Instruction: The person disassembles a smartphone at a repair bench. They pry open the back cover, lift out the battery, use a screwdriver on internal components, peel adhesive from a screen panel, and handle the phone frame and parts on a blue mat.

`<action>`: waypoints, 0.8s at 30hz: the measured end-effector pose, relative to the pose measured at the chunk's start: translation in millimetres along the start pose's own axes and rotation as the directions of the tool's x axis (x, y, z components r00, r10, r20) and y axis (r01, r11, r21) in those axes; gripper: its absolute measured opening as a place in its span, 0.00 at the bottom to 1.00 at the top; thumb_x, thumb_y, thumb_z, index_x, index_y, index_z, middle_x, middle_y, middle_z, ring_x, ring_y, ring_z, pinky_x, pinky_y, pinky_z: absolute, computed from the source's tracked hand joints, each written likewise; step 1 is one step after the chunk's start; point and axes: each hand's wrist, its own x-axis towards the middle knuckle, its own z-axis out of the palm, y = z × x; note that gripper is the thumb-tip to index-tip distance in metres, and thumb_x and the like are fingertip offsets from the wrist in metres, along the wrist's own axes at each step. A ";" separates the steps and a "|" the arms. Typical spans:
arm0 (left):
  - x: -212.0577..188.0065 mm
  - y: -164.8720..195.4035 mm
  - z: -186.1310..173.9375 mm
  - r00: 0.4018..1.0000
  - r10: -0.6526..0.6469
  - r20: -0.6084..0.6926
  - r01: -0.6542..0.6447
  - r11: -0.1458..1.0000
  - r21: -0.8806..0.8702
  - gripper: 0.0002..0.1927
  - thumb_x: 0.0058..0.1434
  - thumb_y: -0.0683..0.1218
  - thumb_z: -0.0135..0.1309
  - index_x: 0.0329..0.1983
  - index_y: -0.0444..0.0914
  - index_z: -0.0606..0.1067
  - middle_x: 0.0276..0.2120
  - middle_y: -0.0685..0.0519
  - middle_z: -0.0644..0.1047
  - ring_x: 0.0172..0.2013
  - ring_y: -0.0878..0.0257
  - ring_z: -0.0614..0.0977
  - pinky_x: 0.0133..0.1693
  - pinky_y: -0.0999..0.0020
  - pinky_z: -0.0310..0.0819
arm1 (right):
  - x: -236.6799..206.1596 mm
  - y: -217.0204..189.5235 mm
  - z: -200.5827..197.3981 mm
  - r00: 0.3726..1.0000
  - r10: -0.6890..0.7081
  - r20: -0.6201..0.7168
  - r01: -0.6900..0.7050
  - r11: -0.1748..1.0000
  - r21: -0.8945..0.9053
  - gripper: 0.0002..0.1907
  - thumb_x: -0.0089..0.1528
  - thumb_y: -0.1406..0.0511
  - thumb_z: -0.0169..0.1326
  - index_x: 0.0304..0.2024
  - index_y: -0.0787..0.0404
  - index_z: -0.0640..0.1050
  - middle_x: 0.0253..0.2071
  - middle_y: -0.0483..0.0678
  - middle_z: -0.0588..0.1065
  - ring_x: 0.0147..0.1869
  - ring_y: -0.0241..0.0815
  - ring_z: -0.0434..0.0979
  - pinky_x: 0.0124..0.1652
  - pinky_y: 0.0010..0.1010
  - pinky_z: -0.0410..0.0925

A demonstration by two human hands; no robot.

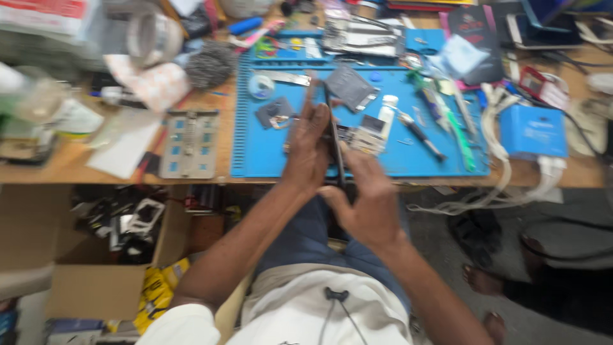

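Observation:
A thin dark phone (334,144) stands on edge between my two hands, above the front edge of a blue work mat (268,153). My left hand (308,148) lies flat against the phone's left face, fingers pointing away from me. My right hand (365,195) grips the phone's near end from the right and below. The picture is blurred, so finer details of the phone are not visible.
Small parts, screwdrivers (421,135) and tweezers lie scattered on the blue work mat. A grey metal holder (189,144) sits left of it, a blue box (533,131) with white cables to the right. An open cardboard box (96,255) stands under the wooden bench. Another person's bare feet (482,281) are at the lower right.

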 end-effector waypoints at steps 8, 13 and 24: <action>-33.5 7.7 54.6 0.994 -0.102 -0.022 0.105 0.978 0.178 0.43 0.61 0.35 0.51 0.78 0.39 0.48 0.60 0.51 0.74 0.58 0.63 0.78 0.61 0.68 0.75 | -17.8 47.5 -37.4 0.813 0.563 0.148 -0.498 0.542 0.677 0.19 0.68 0.66 0.60 0.60 0.66 0.76 0.43 0.45 0.80 0.44 0.28 0.75 0.42 0.25 0.72; -61.1 -29.9 54.0 0.951 -0.297 0.089 0.279 0.946 0.166 0.15 0.77 0.32 0.50 0.65 0.27 0.66 0.58 0.44 0.75 0.61 0.56 0.78 0.65 0.60 0.73 | -69.9 63.6 -77.8 0.864 0.498 0.067 -0.439 0.683 0.585 0.15 0.66 0.66 0.61 0.54 0.65 0.79 0.43 0.47 0.82 0.47 0.30 0.80 0.46 0.24 0.75; -97.6 -18.2 41.5 0.961 -0.271 -0.062 0.275 0.957 0.088 0.23 0.77 0.37 0.47 0.74 0.35 0.63 0.64 0.44 0.73 0.65 0.52 0.76 0.72 0.49 0.69 | -335.1 311.1 -142.2 0.646 0.746 0.165 -0.697 0.664 -0.272 0.12 0.57 0.68 0.58 0.42 0.62 0.85 0.42 0.57 0.82 0.43 0.49 0.83 0.43 0.41 0.73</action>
